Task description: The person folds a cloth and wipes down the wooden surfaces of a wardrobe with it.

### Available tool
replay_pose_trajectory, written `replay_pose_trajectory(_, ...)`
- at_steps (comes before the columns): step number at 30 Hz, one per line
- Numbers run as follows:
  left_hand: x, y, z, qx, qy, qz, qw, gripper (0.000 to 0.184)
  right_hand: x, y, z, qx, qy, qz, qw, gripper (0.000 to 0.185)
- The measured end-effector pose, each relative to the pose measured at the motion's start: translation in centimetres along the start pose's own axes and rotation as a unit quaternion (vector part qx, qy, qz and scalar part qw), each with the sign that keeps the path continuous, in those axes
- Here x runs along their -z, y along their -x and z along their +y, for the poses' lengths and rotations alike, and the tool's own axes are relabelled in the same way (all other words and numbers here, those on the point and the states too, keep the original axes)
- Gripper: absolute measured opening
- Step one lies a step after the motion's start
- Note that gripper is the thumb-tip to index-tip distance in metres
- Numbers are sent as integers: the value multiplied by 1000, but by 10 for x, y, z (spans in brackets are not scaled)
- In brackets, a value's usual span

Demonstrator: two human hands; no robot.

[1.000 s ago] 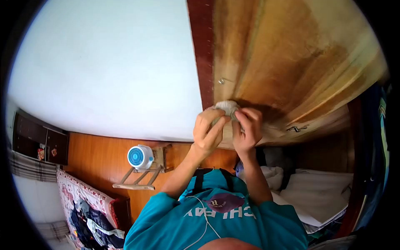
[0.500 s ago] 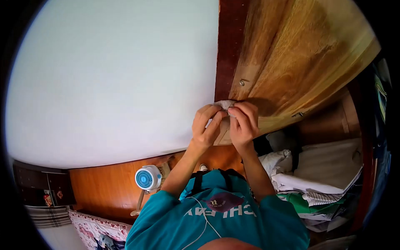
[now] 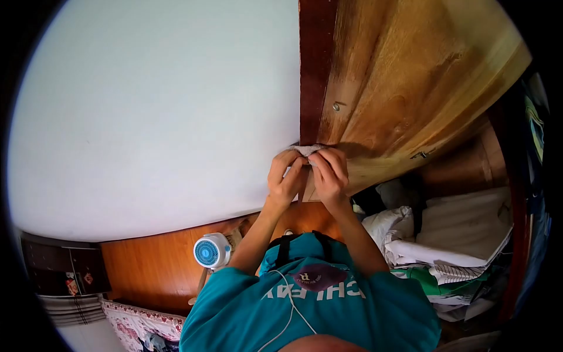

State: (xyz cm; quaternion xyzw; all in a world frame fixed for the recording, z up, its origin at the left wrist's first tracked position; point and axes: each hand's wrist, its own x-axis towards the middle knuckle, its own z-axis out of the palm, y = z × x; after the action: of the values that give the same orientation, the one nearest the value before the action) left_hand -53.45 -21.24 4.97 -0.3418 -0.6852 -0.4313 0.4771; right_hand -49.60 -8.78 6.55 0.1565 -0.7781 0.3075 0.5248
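Note:
A greyish-white cloth [image 3: 308, 151] is bunched between my two hands, up against the dark red door frame [image 3: 315, 76]. My left hand [image 3: 284, 175] pinches its left side, close to the white wall [image 3: 164, 117]. On the other side my right hand [image 3: 329, 173] grips the cloth with curled fingers, beside the edge of the wooden door [image 3: 399, 100]. Above the right hand a small round lock [image 3: 336, 107] sits on the door. My fingers hide part of the cloth.
A white and blue fan [image 3: 211, 251] stands below left, over the orange-brown floor [image 3: 149, 258]. To the right lie piled white bedding [image 3: 463, 229] and a green bag [image 3: 425, 283]. A metal latch [image 3: 421, 155] is on the door's lower edge. A flowered bed cover [image 3: 141, 322] shows lower left.
In the view, both hands and the cloth have shifted slightly left, along with the door and frame. The cloth is still held at the frame.

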Motion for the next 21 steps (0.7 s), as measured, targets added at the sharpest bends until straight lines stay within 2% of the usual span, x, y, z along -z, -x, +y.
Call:
replay_pose_trajectory(5,8,5,12,14,-2,-16,1000,24,10,7,-7,-25,-11,-18,999,20)
replay_pose_trajectory(7,17,-3,24,-2,-2,-29,1000,35,25,-1,-20,-29,-21,-20,999,24)
replay_pose_trajectory(9,19,-24,35,-14,-6,-10,1000,34,31,-15,-26,-20,-14,2,1000,24)
replay_pose_trajectory(11,20,-57,44,-48,-16,31,998,35,35,-46,-34,14,-1,67,998,25)
replay_pose_trajectory(16,14,-126,49,-50,-41,98,993,27,27,-109,-43,48,-13,143,988,30)
replay_pose_trajectory(19,6,-121,34,-67,-46,112,990,29,18,-104,-38,50,21,149,987,27)
replay_pose_trajectory(21,3,-104,29,-44,-38,105,993,29,15,-95,-35,69,39,141,987,27)
